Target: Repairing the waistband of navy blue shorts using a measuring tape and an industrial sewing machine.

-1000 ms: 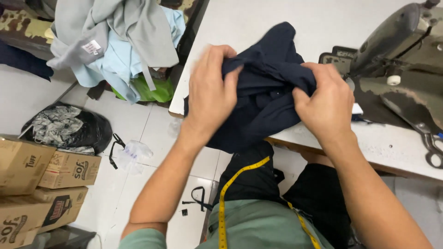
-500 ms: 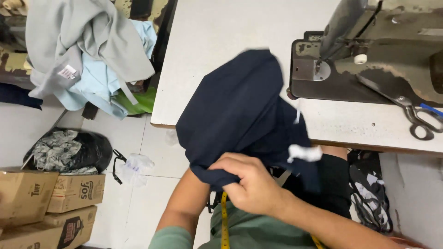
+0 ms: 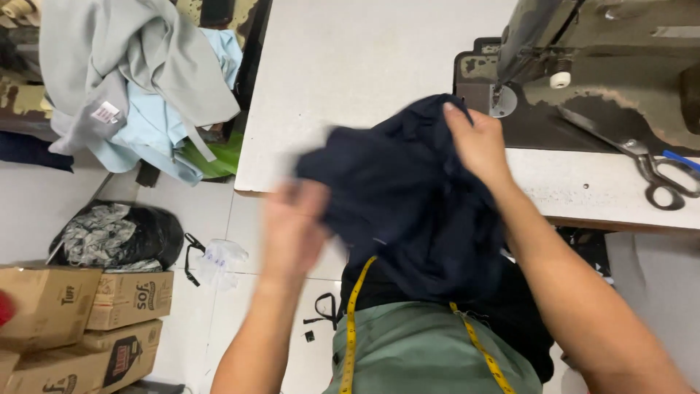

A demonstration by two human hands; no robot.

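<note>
Now the dark navy garment [image 3: 408,197] hangs bunched from the table [image 3: 350,80] edge toward the lap, right hand [image 3: 477,142] closed on its top near the sewing machine [image 3: 605,66], blurred left hand [image 3: 295,226] gripping its left side.

White table [image 3: 350,80]: sewing machine [image 3: 605,80] at right, scissors [image 3: 656,171] near front edge, dark cloth [image 3: 408,182] partly over front edge. Tiled floor [image 3: 211,306]: cardboard boxes [image 3: 80,328], black bag [image 3: 117,235], clear plastic scrap [image 3: 219,259].
</note>
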